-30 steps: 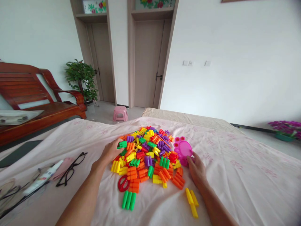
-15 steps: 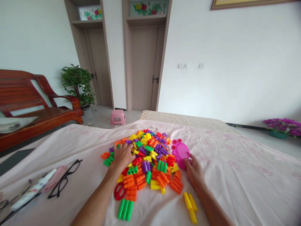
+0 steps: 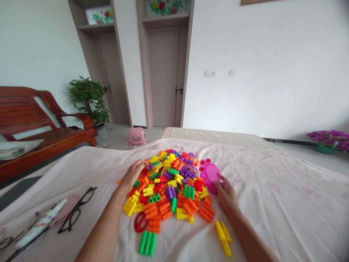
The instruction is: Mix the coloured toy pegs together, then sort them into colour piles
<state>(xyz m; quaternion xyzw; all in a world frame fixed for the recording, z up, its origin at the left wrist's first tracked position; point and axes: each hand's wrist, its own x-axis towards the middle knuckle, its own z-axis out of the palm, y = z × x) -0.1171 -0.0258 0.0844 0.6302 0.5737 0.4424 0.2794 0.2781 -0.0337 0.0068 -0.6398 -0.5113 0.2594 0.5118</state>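
My left hand [image 3: 135, 175] is at the left edge of a heap of plastic building blocks [image 3: 172, 171], fingers stretched out and fingertips against the pieces near a small purple block [image 3: 151, 166]. Nothing shows in its grasp; the thumb is partly hidden. My right hand [image 3: 227, 194] grips the lower right rim of a pink paw-shaped plastic piece [image 3: 212, 172], which stands tilted against the heap's right side. The blocks are ribbed tubes joined in rows, in yellow, green, orange, red and purple. A red ring-shaped piece [image 3: 135, 223] lies at the near left of the heap.
A green block [image 3: 148, 243] and yellow blocks [image 3: 223, 236] lie nearest me on the pink cloth [image 3: 261, 218]. To the left are black-framed glasses [image 3: 73, 214] and a white tube [image 3: 40, 225]. Beyond stand a pink stool [image 3: 137, 136] and a wooden bench [image 3: 35, 123].
My left hand has drawn back left and up from the heap, and yellow and orange blocks now show where it was. My right hand still holds the pink piece. The view has shifted slightly.
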